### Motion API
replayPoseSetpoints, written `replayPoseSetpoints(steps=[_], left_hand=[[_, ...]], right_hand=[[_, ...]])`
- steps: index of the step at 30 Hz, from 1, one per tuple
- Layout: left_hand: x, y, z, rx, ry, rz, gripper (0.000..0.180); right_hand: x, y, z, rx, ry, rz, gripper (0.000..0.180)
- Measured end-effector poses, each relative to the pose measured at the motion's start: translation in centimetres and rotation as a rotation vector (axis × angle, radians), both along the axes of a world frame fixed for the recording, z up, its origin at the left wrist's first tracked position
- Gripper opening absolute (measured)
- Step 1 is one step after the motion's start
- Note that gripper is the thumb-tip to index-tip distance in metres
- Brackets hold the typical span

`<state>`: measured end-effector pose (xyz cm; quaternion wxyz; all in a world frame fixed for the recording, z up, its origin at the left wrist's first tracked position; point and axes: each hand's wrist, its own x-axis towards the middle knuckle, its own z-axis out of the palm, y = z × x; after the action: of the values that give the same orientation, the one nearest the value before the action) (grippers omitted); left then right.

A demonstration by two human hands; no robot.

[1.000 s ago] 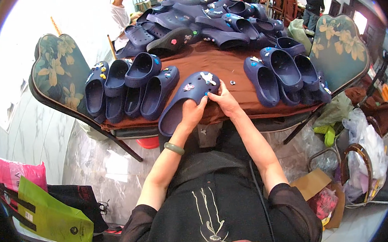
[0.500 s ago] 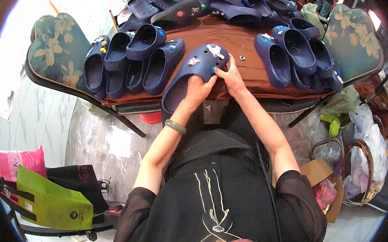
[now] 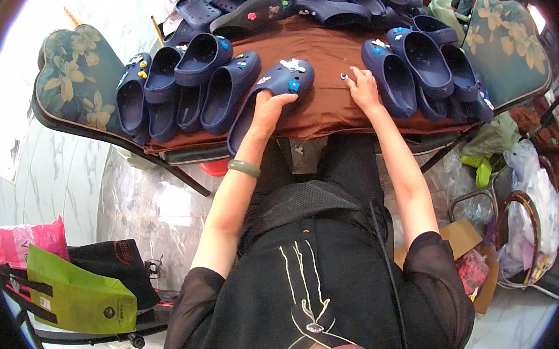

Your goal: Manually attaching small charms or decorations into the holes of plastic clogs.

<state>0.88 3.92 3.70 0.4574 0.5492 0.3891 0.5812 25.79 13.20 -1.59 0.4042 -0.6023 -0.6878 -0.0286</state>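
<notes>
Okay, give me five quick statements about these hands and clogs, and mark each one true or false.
1. The left hand holds a navy clog. True.
2. The right hand is close to a small black-and-white piece on the brown cloth. True.
3. A bangle circles the right wrist. False: the green bangle is on the left.
4. The held clog bears no charms. False: it bears a white charm and a blue charm.
5. A lime-green bag is on the person's left. True.
</notes>
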Motion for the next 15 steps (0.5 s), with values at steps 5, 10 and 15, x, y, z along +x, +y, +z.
replayPoseSetpoints(steps=[5,10,15], left_hand=[[0.1,-0.2,-1.0,0.072,0.022,-0.005,0.044],[0.3,-0.6,-1.3,0.042,0.041,-0.042,0.044],[0.1,-0.6,-1.8,0.079,0.044,-0.030,0.042]], right_hand=[[-0.5,1.8,0.4,-0.130,-0.117,0.026,0.021],[-0.6,1.2,-0.1,-0.091,0.180,0.177,0.015],[-4.3,-3.3,1.6,0.029,0.660,0.460,0.015]])
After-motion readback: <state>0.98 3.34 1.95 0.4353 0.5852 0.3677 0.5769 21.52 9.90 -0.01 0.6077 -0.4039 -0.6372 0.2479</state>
